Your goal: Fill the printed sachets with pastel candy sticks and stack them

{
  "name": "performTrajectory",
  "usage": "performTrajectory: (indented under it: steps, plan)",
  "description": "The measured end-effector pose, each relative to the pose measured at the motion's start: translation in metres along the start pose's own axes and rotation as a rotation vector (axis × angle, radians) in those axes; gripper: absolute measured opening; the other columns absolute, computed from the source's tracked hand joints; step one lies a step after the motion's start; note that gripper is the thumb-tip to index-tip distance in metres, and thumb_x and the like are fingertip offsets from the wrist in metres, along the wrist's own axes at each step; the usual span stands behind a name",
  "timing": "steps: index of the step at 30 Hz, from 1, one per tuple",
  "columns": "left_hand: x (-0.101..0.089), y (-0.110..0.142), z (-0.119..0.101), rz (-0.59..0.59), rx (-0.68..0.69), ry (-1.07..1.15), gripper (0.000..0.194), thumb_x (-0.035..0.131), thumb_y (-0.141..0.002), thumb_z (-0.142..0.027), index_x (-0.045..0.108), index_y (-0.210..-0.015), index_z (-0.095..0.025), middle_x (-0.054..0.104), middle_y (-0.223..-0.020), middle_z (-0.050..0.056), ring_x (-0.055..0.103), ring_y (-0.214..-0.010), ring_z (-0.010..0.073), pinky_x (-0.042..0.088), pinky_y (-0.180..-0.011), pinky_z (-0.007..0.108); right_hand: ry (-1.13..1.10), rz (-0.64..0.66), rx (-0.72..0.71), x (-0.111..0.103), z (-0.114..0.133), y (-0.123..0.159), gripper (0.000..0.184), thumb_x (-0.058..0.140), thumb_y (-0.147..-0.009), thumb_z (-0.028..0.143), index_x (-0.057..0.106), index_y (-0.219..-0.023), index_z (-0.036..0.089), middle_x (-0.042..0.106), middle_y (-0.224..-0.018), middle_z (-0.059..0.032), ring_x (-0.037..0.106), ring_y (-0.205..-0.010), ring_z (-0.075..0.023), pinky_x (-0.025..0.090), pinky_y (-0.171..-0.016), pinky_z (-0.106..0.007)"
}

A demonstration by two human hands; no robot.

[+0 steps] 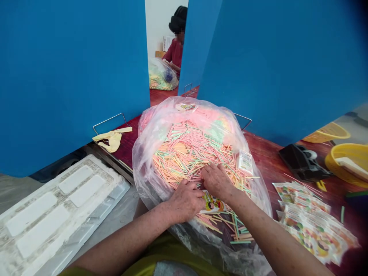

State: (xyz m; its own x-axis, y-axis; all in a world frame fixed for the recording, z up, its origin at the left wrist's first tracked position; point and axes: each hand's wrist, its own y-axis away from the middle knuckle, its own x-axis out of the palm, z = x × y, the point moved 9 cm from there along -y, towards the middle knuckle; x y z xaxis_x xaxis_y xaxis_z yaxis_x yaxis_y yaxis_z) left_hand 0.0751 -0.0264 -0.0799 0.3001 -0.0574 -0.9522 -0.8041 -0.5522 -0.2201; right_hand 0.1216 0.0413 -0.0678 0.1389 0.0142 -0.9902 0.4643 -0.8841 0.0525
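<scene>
Plastic bag (143, 165), one, clear, its mouth spread wide; thin pastel sticks (179, 155) heaped inside it, loose sticks at its near side
Left hand (185, 201), fingers bent, at the near part of the bag, beside a printed packet (214, 205) lying among the sticks; whether it grips the packet cannot be told
Right hand (217, 180), fingers curled down into the sticks mid-bag; any sticks held are hidden
Printed packets (313, 230), overlapping, right of the bag
Risks, as judged: slack film at the bag's near side could sag under the forearms and let sticks spill; pressing fingers could snap thin sticks; the packet within the bag could be buried by shifting sticks
</scene>
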Motion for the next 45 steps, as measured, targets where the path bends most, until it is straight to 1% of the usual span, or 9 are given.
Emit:
performTrajectory:
  steps: [5, 9, 14, 18, 23, 28, 33, 42, 45]
  plan:
    - [-0.015, 0.000, 0.007, -0.032, -0.013, 0.168, 0.022, 0.044, -0.086, -0.031, 0.060, -0.075, -0.020, 0.063, -0.080, 0.001, 0.050, -0.082, 0.0175, 0.032, -0.076, 0.035, -0.183, -0.066, 0.158, -0.018, -0.033, 0.008, 0.014, 0.035, -0.084, 0.021, 0.049, -0.082, 0.016, 0.058, -0.087, -0.0101, 0.048, -0.084, -0.0221, 0.033, -0.076, -0.038]
    - [-0.046, -0.013, 0.056, -0.317, -0.367, 0.633, 0.027, 0.039, -0.088, -0.035, 0.060, -0.094, -0.018, 0.063, -0.094, 0.005, 0.054, -0.090, 0.0159, 0.039, -0.080, 0.030, -0.720, -0.084, 0.183, -0.033, -0.049, 0.016, 0.017, 0.032, -0.087, 0.031, 0.041, -0.077, 0.020, 0.054, -0.070, -0.0019, 0.049, -0.067, -0.0150, 0.040, -0.067, -0.030]
    - [-0.016, -0.053, 0.047, -0.180, -0.465, 1.450, 0.042, 0.047, -0.079, -0.051, 0.056, -0.094, -0.013, 0.061, -0.072, 0.004, 0.058, -0.063, 0.0143, 0.046, -0.059, 0.026, -1.525, 0.236, 0.177, -0.010, -0.010, 0.015, 0.015, 0.050, -0.074, 0.031, 0.039, -0.077, 0.021, 0.043, -0.051, 0.0081, 0.040, -0.042, -0.0077, 0.033, -0.043, -0.022]
    - [-0.005, -0.055, 0.047, -0.475, -0.614, 1.691, 0.034, 0.056, -0.074, -0.046, 0.056, -0.083, -0.014, 0.054, -0.060, -0.002, 0.049, -0.047, 0.0083, 0.037, -0.044, 0.019, -1.733, 0.264, 0.345, 0.002, 0.010, 0.018, 0.028, 0.059, -0.056, 0.017, 0.039, -0.074, 0.020, 0.034, -0.049, 0.0110, 0.028, -0.040, -0.0031, 0.019, -0.037, -0.016]
    - [0.007, -0.030, 0.076, -0.814, -0.957, 1.971, 0.020, 0.056, -0.077, -0.033, 0.053, -0.076, -0.014, 0.059, -0.066, 0.002, 0.057, -0.058, 0.0129, 0.047, -0.058, 0.027, -1.383, 0.197, 0.402, -0.005, -0.008, 0.032, 0.014, 0.049, -0.067, 0.017, 0.048, -0.081, 0.020, 0.039, -0.056, 0.0077, 0.030, -0.041, -0.0039, 0.023, -0.038, -0.018]
    - [0.009, -0.032, 0.073, -0.651, -0.915, 2.306, 0.016, 0.056, -0.079, -0.031, 0.050, -0.080, -0.015, 0.056, -0.064, 0.001, 0.057, -0.059, 0.0154, 0.050, -0.067, 0.042, -0.622, -0.220, 0.469, -0.057, -0.064, 0.033, 0.028, 0.048, -0.074, 0.015, 0.052, -0.101, 0.015, 0.056, -0.086, -0.0079, 0.051, -0.075, -0.0181, 0.042, -0.064, -0.032]
    - [0.014, -0.033, 0.058, -0.796, -0.902, 2.406, 0.012, 0.059, -0.076, -0.021, 0.052, -0.072, -0.013, 0.055, -0.065, 0.001, 0.055, -0.060, 0.0112, 0.048, -0.069, 0.029, -0.464, -0.343, 0.229, -0.068, -0.017, 0.030, 0.015, 0.043, -0.078, 0.014, 0.056, -0.087, 0.015, 0.059, -0.089, -0.0103, 0.054, -0.084, -0.0201, 0.044, -0.074, -0.032]
    - [-0.003, -0.042, 0.024, -0.212, -0.470, 1.718, 0.038, 0.052, -0.078, -0.048, 0.052, -0.064, -0.013, 0.049, -0.054, -0.003, 0.039, -0.042, 0.0047, 0.028, -0.043, 0.020, -0.539, -0.554, 0.139, -0.100, -0.029, 0.057, 0.017, 0.042, -0.084, 0.025, 0.056, -0.090, 0.017, 0.058, -0.086, -0.0072, 0.055, -0.081, -0.0170, 0.045, -0.070, -0.028]
    - [-0.005, -0.043, 0.013, -0.041, -0.381, 1.471, 0.026, 0.056, -0.076, -0.035, 0.050, -0.062, -0.014, 0.043, -0.050, -0.005, 0.032, -0.041, 0.0037, 0.024, -0.041, 0.019, -0.393, -0.313, 0.038, -0.092, -0.011, 0.046, 0.019, 0.044, -0.084, 0.024, 0.057, -0.095, 0.016, 0.057, -0.092, -0.0094, 0.054, -0.085, -0.0183, 0.044, -0.070, -0.028]
